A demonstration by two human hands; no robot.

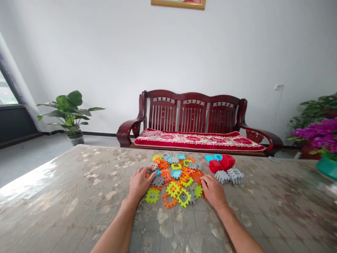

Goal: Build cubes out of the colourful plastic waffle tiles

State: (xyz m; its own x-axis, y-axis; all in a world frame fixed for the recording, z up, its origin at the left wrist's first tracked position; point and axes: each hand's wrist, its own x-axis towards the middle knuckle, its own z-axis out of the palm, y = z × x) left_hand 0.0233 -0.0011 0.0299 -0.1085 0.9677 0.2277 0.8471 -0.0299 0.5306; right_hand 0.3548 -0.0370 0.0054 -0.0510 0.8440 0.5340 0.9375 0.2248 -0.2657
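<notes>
A loose pile of flat plastic interlocking building pieces with notched edges lies between my hands, with a lime green square piece [152,195], an orange piece [165,175] and a light blue piece [176,174] among them. My left hand [139,182] rests at the pile's left side, thumb and forefinger apart beside a small blue piece [158,173]. At the right side, my right hand [213,191] has its fingers curled together against the pile, near an orange-red piece [197,176]. Whatever its fingertips hold is hidden.
Right of the pile stand red pieces [228,161], grey pieces [235,176] and blue pieces [209,158] in groups. A patterned cloth covers the table [86,196]. Beyond it is a wooden bench [192,116]; purple flowers in a green pot [328,168] stand at the right.
</notes>
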